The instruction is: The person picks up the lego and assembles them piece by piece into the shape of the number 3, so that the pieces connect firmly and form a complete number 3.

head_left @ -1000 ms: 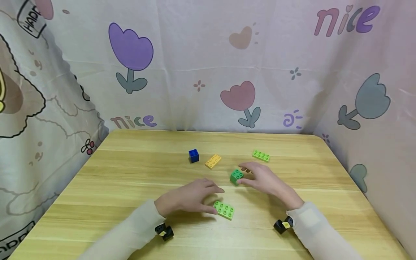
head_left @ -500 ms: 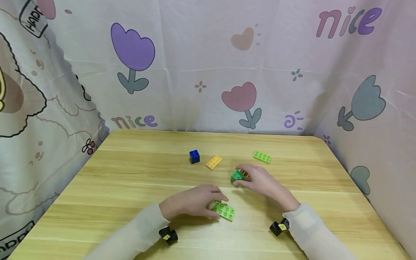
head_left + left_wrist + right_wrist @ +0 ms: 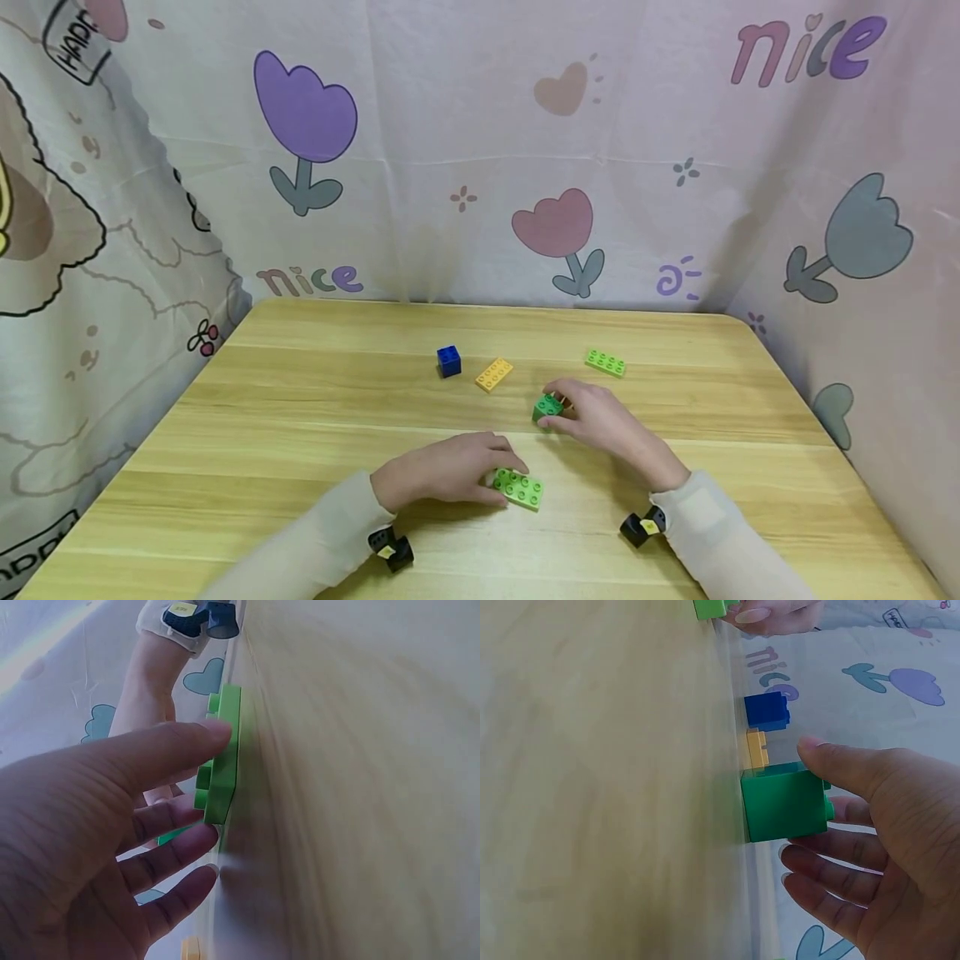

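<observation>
right hand (image 3: 877, 847) grips green cube (image 3: 783, 802)

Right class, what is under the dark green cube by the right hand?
The dark green cube sits directly on the wooden table, nothing between. Its far side is covered by the right hand.

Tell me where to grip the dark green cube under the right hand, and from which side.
Grip the dark green cube by its two smooth opposite side walls, coming from above and slightly right, where the right hand already sits. It stands studs-up on the table; the flat walls probably give thumb and fingers a firmer hold than the studded top.
</observation>
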{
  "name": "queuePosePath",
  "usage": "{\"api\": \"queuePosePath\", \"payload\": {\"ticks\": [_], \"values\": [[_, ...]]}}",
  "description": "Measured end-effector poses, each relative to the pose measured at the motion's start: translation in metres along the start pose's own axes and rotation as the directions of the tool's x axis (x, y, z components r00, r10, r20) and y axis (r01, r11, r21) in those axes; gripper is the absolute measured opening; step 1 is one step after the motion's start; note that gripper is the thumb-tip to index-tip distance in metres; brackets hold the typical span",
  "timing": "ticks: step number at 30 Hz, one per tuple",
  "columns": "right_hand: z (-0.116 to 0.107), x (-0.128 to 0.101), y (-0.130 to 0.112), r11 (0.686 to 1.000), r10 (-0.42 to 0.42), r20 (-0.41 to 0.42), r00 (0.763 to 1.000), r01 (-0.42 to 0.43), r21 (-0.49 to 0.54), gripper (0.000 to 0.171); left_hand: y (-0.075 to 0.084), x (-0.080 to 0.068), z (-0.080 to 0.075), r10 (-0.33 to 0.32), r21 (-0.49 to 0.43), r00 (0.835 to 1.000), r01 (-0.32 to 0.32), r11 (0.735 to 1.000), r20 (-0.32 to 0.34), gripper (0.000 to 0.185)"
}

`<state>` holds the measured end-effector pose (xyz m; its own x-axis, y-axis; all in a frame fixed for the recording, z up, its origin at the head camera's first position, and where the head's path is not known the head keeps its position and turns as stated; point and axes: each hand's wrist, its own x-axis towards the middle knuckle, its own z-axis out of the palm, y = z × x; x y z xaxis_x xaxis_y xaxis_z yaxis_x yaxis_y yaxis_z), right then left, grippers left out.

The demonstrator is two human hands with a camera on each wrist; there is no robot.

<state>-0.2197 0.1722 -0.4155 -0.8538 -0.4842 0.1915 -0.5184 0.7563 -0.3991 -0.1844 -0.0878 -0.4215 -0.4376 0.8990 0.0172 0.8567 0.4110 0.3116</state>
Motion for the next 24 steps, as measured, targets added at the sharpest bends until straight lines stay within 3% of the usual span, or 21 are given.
{"api": "queuePosePath", "payload": {"ticks": [8,24], "values": [[0.0026,-0.0013,-0.0015,1.0,-0.014,-0.021,1.0,0.013,-0.022,0.05,-0.0004,0.0002,0.0039,0.008,0.013,1.0,-0.007,1.0,-0.02,0.04],[0.0043,-0.0038,-0.0047,0.999,-0.04,-0.036,0.999,0.039,-0.038,0.05,0.0009,0.0008,0.0071,-0.079,0.027,0.995,0.081,0.996,-0.066,0.041]]}}
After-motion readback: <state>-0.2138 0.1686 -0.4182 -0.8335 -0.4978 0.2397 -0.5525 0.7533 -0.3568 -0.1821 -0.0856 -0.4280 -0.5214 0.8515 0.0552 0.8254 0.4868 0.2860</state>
